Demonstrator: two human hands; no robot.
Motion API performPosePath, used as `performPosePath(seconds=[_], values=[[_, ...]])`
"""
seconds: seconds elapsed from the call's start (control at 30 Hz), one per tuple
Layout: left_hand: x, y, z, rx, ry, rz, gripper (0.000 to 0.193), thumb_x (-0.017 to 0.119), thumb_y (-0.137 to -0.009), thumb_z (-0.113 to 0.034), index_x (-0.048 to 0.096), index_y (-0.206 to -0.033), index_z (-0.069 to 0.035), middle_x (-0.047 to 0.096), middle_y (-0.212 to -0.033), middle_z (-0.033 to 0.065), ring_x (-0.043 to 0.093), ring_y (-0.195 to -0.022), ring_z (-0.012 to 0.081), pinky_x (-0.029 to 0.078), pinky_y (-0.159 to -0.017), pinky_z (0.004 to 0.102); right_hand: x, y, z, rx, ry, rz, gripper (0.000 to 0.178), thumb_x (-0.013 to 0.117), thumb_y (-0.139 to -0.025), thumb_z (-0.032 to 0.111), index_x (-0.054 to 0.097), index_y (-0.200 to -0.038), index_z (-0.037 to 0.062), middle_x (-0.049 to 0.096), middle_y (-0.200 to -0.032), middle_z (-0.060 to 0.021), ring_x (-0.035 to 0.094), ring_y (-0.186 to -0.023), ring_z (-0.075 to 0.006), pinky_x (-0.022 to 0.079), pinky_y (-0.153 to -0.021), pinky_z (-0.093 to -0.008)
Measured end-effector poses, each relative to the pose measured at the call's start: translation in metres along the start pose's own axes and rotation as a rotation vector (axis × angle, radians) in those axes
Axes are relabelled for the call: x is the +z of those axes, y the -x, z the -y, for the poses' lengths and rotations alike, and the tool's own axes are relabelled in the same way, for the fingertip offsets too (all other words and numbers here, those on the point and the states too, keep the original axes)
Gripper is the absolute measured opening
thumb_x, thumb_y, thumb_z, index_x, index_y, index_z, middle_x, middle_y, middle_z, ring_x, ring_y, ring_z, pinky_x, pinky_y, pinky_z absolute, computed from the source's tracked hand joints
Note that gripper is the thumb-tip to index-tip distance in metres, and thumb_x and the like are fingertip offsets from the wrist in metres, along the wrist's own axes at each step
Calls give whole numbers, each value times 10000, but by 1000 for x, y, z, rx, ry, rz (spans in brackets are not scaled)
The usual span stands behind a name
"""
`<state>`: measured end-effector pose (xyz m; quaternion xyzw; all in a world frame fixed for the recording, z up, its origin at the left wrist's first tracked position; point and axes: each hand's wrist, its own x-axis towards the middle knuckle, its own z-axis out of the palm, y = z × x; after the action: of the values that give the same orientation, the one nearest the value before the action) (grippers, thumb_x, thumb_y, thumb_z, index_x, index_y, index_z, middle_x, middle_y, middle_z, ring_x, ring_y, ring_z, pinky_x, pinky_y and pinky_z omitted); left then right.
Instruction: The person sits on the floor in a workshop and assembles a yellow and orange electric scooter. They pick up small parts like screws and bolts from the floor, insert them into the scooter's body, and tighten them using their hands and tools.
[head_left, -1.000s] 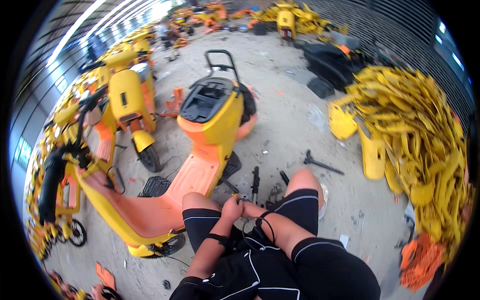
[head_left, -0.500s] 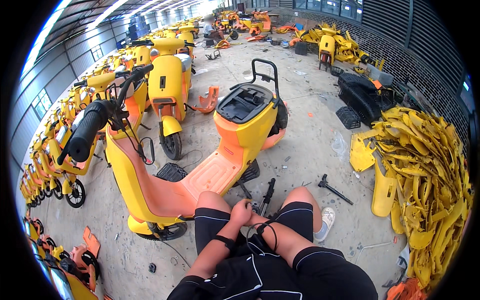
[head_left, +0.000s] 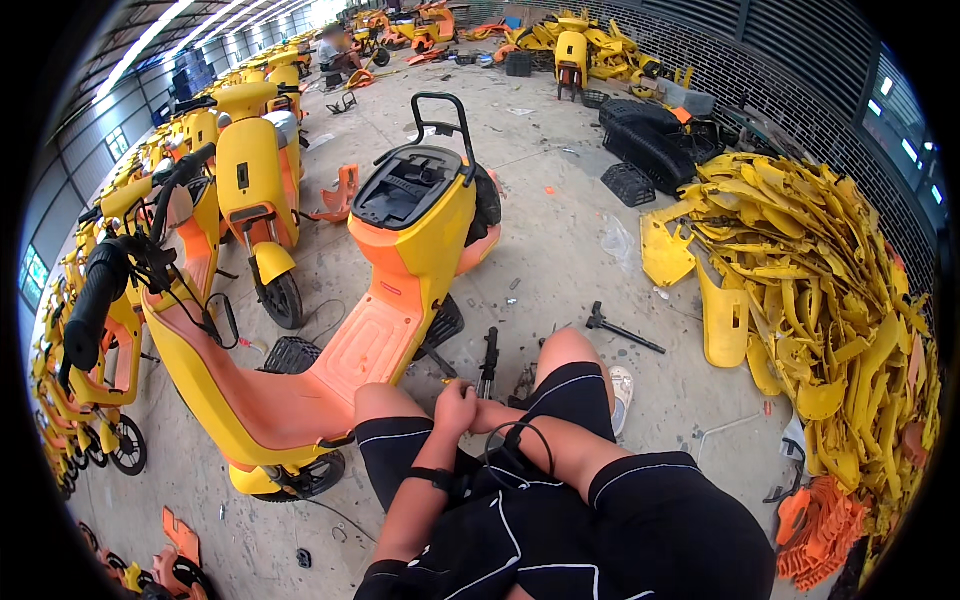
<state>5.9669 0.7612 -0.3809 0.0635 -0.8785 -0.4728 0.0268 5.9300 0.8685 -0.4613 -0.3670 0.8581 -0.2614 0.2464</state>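
My left hand (head_left: 457, 407), with a black band on its wrist, is closed in front of my knees. My right hand (head_left: 476, 414) meets it from the other side and is mostly hidden; its fingers do not show. A tiny yellow piece shows by the fingertips, too small to name. Just beyond my hands stands a yellow and orange electric scooter (head_left: 365, 345), its seat off and an open black compartment (head_left: 408, 186) on top. Beside my hands, a black and silver shock absorber (head_left: 488, 362) lies on the floor.
A black T-shaped part (head_left: 625, 330) lies beyond my right knee. Yellow body panels (head_left: 800, 300) are heaped at the right, with orange pieces (head_left: 822, 530) below. More scooters (head_left: 245, 180) line the left. A person (head_left: 335, 55) sits far back.
The view has turned right, so the scooter and floor parts sit further left, and more of the panel heap shows. My hands stay together between my knees.
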Motion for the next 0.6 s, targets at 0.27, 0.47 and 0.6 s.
performPosePath(seconds=[0.27, 0.47, 0.6], values=[[37, -3, -48, 85, 31, 141, 242, 611, -892, -193, 657, -1047, -13, 704, -919, 200, 700, -867, 310, 540, -770, 375, 80, -7, -141, -161, 68, -101, 246, 543, -794, 140, 696, -950, 26, 683, -996, -242, 644, -972, -393, 501, -829, -465], [26, -3, -26, 63, 1, 127, 250, 612, -894, -199, 656, -1050, -9, 704, -905, 193, 699, -846, 300, 539, -752, 370, 58, -7, -90, -30, 136, 181, 298, 450, -903, 147, 640, -1094, 20, 635, -1152, -250, 589, -1104, -382, 437, -969, -455], [43, -16, -45, 121, 64, 161, 251, 608, -896, -198, 652, -1055, -9, 703, -920, 195, 697, -856, 300, 538, -761, 369, 38, 12, -103, 51, 161, 106, 279, 495, -844, 138, 682, -1018, 26, 665, -1076, -244, 618, -1045, -389, 470, -909, -462]])
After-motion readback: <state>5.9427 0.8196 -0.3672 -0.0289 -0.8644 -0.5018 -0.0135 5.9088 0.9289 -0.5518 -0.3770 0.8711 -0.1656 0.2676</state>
